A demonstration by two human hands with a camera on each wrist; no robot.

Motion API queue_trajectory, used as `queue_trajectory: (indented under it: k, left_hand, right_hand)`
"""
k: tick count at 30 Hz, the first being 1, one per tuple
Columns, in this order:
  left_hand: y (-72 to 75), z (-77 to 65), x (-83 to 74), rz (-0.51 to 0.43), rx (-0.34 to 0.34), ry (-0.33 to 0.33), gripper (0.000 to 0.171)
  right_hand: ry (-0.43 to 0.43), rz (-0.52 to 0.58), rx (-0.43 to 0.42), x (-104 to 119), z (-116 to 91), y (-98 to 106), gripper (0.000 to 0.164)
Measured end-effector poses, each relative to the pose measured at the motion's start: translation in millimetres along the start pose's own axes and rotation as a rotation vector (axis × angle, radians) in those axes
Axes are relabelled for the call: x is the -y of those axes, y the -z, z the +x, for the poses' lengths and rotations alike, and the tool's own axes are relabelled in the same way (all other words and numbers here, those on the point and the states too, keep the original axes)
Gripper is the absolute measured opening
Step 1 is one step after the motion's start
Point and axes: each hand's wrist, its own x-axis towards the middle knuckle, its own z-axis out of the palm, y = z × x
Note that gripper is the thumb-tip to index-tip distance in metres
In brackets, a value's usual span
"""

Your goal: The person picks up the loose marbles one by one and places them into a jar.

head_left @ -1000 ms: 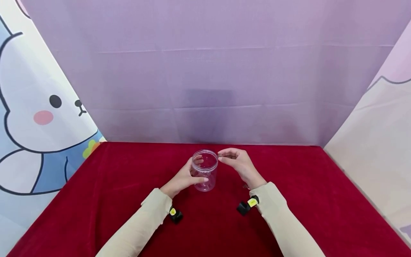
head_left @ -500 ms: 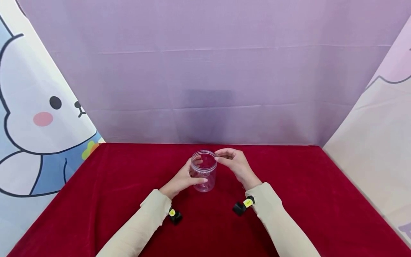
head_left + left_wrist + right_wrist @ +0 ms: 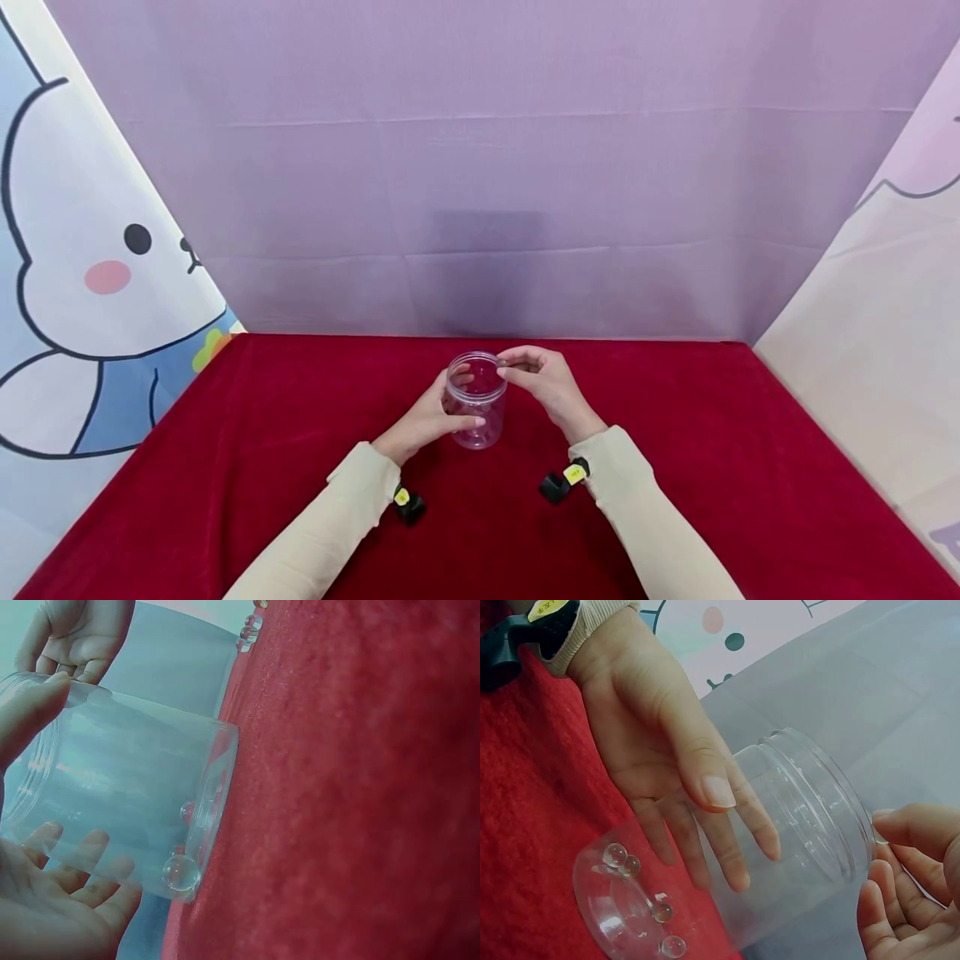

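Observation:
A clear plastic jar (image 3: 477, 421) stands upright on the red cloth, its mouth uncovered. My left hand (image 3: 427, 417) grips it from the left, with the thumb in front and the fingers round the far side. Several clear glass marbles (image 3: 673, 946) lie on the jar's bottom. At the right side of the rim, my right hand (image 3: 546, 379) pinches a small clear marble (image 3: 880, 838) between thumb and fingertips. That marble is mostly hidden by the fingers.
More clear marbles (image 3: 250, 631) sit on the red cloth (image 3: 315, 383) beyond the jar in the left wrist view; the right arm hides them in the head view. A lilac curtain (image 3: 480, 167) hangs behind the cloth's back edge.
My right hand has moved slightly left, from beside the jar to its rim, still pinching the marble. The left hand and the jar stay nearly in place.

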Motion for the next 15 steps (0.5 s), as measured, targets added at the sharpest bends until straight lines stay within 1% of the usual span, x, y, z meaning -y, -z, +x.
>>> queue_trajectory:
  k: [4, 8, 11, 15]
  left_hand:
    - [0.0, -0.9, 1.5, 0.002, -0.011, 0.002, 0.095]
    - [-0.9, -2.3, 2.3, 0.008, -0.030, -0.009, 0.091]
    - [-1.1, -2.1, 3.2, 0.007, -0.035, -0.021, 0.091]
    - [-0.8, -1.2, 4.4, 0.008, -0.031, -0.029, 0.091]
  right_hand:
    - [0.000, -0.034, 0.002, 14, -8, -3, 0.027]
    - [0.005, -0.031, 0.003, 17, -11, -5, 0.027]
    - [0.010, -0.025, 0.001, 15, -10, -5, 0.028]
    - [0.001, -0.009, -0.005, -1, -2, -2, 0.028]
